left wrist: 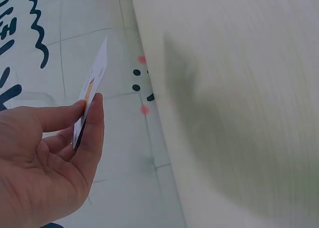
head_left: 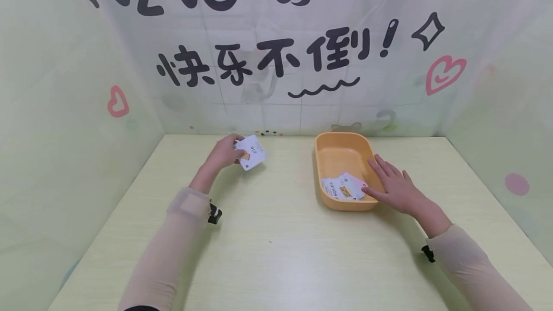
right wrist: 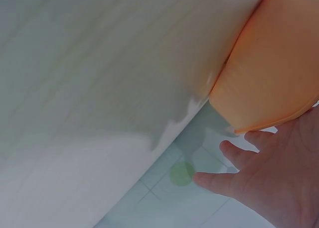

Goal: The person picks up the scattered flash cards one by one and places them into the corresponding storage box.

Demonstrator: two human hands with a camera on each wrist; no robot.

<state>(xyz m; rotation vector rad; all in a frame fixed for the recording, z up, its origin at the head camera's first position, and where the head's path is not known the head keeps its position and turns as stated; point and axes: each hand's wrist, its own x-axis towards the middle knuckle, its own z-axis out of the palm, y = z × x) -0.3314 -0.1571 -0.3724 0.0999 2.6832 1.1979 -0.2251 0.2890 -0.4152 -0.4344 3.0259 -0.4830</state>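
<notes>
Left of centre on the table, my left hand (head_left: 225, 151) pinches a white card (head_left: 255, 153) printed "pie" between thumb and fingers. In the left wrist view the card (left wrist: 94, 83) shows nearly edge-on, held up off the tabletop. My right hand (head_left: 397, 187) is spread over the right rim of an orange tray (head_left: 343, 144), thumb reaching over its inner side and fingers straight. Inside the tray's near end lie several cards, the top one a sandwich card (head_left: 339, 189). From the right wrist, the tray's outer wall (right wrist: 269, 73) appears beside the extended fingers.
The pale wooden tabletop (head_left: 268, 253) runs back to a white wall sheet (head_left: 276, 114) with black lettering. More sheets hang at both sides, bearing pink hearts and dots. A black strap piece (head_left: 214, 213) sits under the left sleeve cuff, another (head_left: 428, 254) under the right.
</notes>
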